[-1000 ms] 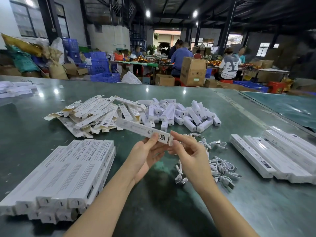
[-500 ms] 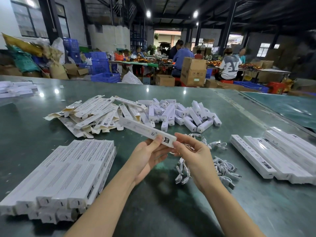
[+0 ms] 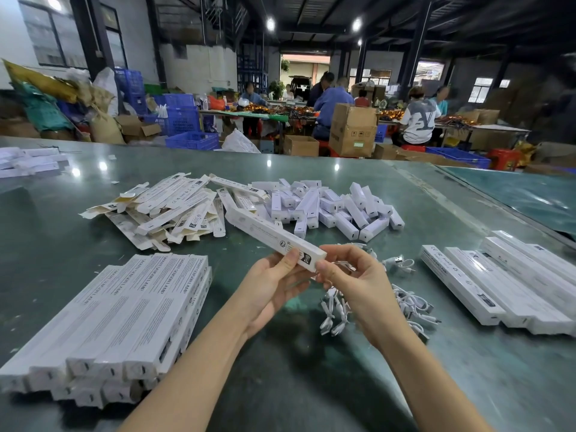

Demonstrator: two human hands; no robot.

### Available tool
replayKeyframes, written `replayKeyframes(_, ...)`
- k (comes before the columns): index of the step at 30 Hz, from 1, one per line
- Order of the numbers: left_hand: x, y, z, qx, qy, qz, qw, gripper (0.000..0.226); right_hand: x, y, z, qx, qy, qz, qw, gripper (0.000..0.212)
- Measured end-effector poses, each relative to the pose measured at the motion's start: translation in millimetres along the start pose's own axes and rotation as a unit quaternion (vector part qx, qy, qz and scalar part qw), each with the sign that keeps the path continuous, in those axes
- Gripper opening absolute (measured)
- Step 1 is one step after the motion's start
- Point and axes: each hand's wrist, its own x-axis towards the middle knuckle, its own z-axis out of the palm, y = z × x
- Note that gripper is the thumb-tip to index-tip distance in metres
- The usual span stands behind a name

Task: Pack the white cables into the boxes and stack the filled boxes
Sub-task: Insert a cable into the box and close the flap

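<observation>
long white cardboard box (image 3: 274, 236) held above green worktable (image 3: 280, 385)
left hand (image 3: 274, 285) grasps the box's near end; right hand (image 3: 352, 275) pinches at its tip, over loose white cables (image 3: 405, 304).

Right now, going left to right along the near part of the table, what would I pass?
Stack of long white boxes → left hand holding a box → right hand → loose white cables → row of white boxes.

Two hands (image 3: 274, 285); one held box (image 3: 271, 235); four box piles (image 3: 124, 313).
</observation>
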Motion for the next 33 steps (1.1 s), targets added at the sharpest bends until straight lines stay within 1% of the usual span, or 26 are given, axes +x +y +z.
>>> replayKeyframes(3,-0.5,1.7,0.5,0.017,0.007,0.011,1.0,0.04,0.4,-1.5,-3.3,-0.029,-0.02,0.015,0.999,0.02)
replayKeyframes(5,-2.1,3.2,0.9,0.056,0.021,0.025,0.998,0.039,1.9,-1.1,-5.3,-0.042,-0.025,0.026,0.998,0.019)
replayKeyframes(8,-4.3,2.3,2.4,0.164,0.038,0.046,0.985,0.032,3.9,0.4,-7.6,-0.028,-0.006,0.041,0.999,0.03)
replayKeyframes(9,-4.3,2.0,3.3,0.181,0.042,0.048,0.981,0.028,4.8,1.4,-9.0,-0.03,0.005,0.04,0.999,0.03)
replayKeyframes(10,-4.5,2.7,4.1,0.184,0.047,0.049,0.981,0.028,5.9,2.9,-10.6,-0.034,0.014,0.034,0.999,0.025)
replayKeyframes(11,-4.4,4.8,4.6,0.167,0.052,0.051,0.983,0.03,7.2,4.4,-13.0,-0.038,0.025,0.026,0.999,0.018)
replayKeyframes(12,-3.6,7.7,3.9,0.127,0.063,0.055,0.988,0.035,8.8,5.7,-16.0,-0.039,0.043,0.019,0.998,0.012)
replayKeyframes(14,-0.2,14.1,-2.2,0.019,0.098,0.076,0.992,0.039,12.8,8.7,-23.1,-0.031,0.087,0.015,0.996,0.011)
replayKeyframes(16,2.5,18.4,-10.1,-0.077,0.146,0.091,0.982,0.032,15.1,9.8,-28.1,-0.018,0.114,0.021,0.993,0.012)
replayKeyframes(18,3.6,19.2,-14.9,-0.125,0.186,0.09,0.97,0.024,16.1,12.2,-29.9,-0.025,0.115,0.025,0.993,0.013)
replayKeyframes(21,3.1,18.7,-15.0,-0.129,0.195,0.092,0.968,0.018,15.3,14.4,-29.7,-0.051,0.105,0.014,0.993,0.014)
replayKeyframes(24,2.5,18.9,-14.5,-0.104,0.189,0.117,0.969,0.025,15.2,14.9,-29.8,-0.065,0.102,0.003,0.993,0.016)
replayKeyframes(28,0.8,18.2,-12.9,-0.059,0.197,0.152,0.967,0.025,15.1,16.2,-28.4,-0.077,0.097,-0.01,0.992,0.016)
replayKeyframes(31,-1.2,20.0,-13.5,-0.054,0.199,0.156,0.966,0.019,15.3,17.6,-28.0,-0.088,0.091,-0.02,0.992,0.017)
replayKeyframes(33,-1.9,21.3,-13.6,-0.053,0.197,0.153,0.967,0.018,15.2,17.8,-27.9,-0.083,0.09,-0.023,0.992,0.016)
